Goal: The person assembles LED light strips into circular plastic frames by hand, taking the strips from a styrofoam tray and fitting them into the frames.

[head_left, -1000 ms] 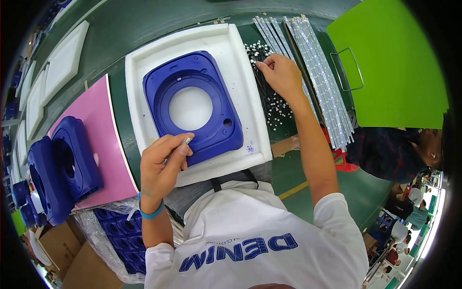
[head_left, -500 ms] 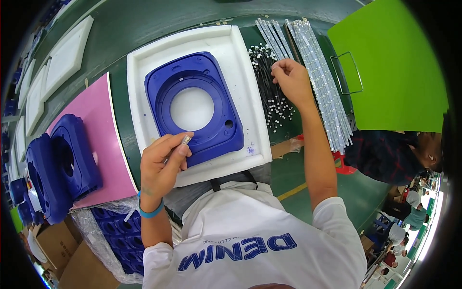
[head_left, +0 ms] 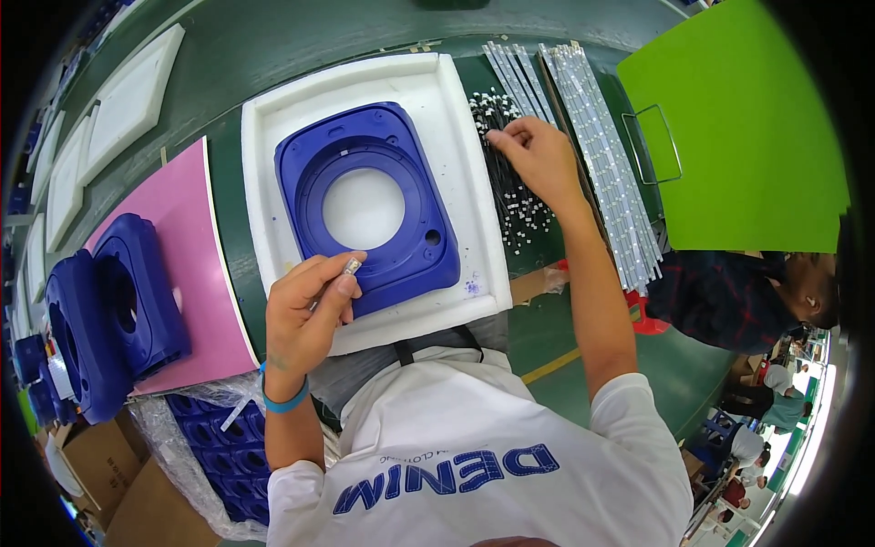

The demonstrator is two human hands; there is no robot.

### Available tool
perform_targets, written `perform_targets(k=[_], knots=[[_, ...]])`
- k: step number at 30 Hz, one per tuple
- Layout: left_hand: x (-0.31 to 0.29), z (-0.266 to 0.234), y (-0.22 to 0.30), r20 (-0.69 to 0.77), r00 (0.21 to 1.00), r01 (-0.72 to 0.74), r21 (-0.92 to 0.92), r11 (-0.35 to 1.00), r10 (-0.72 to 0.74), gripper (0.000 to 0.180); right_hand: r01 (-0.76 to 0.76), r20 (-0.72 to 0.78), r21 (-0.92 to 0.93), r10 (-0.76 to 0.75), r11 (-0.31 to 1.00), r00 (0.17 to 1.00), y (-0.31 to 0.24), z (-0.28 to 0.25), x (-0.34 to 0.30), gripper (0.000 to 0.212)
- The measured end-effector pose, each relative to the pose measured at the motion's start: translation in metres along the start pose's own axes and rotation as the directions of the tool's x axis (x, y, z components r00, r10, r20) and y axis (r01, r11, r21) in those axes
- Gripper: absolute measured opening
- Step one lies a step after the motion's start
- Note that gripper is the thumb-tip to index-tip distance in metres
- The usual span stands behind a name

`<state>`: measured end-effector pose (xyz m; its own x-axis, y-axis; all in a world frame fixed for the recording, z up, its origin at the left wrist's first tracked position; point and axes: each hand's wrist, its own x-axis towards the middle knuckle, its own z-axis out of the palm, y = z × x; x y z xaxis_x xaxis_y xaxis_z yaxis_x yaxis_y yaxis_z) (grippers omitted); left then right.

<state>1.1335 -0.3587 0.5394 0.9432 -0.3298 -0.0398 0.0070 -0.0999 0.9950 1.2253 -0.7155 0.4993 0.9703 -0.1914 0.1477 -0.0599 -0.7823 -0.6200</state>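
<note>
My left hand (head_left: 314, 305) pinches a small silvery piece with a pale spot (head_left: 353, 265) between thumb and fingers, above the near edge of a blue plastic housing (head_left: 422, 182). That housing has a large round opening and lies in a white foam tray (head_left: 465, 214). Over to the right, my right hand (head_left: 542, 164) is at a pile of black cables with white connectors (head_left: 506, 182). Its thumb and forefinger come together over the pile's upper part; whether a cable is between them is hidden.
Silvery light strips (head_left: 602, 159) lie right of the cables, beside a green panel with a wire handle (head_left: 729, 128). On the left, two blue housings (head_left: 137, 292) stand at a pink board (head_left: 173, 246). Another person's dark sleeve (head_left: 720, 296) shows at right.
My right hand has moved left and slightly up over the cable pile, its fingertips shifting toward the foam tray. My left hand keeps its pinch on the small piece in the same place.
</note>
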Motion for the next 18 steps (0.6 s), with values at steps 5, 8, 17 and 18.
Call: perform_targets(k=[5,8,17,18], knots=[[-0.001,0.001,-0.002,-0.011,1.0,-0.004,-0.029,1.0,0.004,0.024,0.079,0.044,-0.176,-0.073,0.981,0.996,-0.004,0.005,-0.001,0.026],[-0.001,0.0,-0.002,-0.01,1.0,-0.014,-0.029,0.999,0.013,0.024,-0.014,-0.037,0.025,0.015,1.0,0.999,0.001,0.005,-0.004,0.029],[-0.001,0.0,-0.003,-0.006,1.0,-0.028,-0.021,0.999,0.028,0.024,-0.02,-0.072,0.155,0.031,0.988,0.997,0.014,-0.002,-0.006,0.027],[-0.001,-0.001,-0.003,-0.012,1.0,-0.017,-0.027,0.999,0.017,0.024,0.027,-0.072,0.063,-0.022,0.998,0.997,0.009,-0.003,-0.007,0.027]])
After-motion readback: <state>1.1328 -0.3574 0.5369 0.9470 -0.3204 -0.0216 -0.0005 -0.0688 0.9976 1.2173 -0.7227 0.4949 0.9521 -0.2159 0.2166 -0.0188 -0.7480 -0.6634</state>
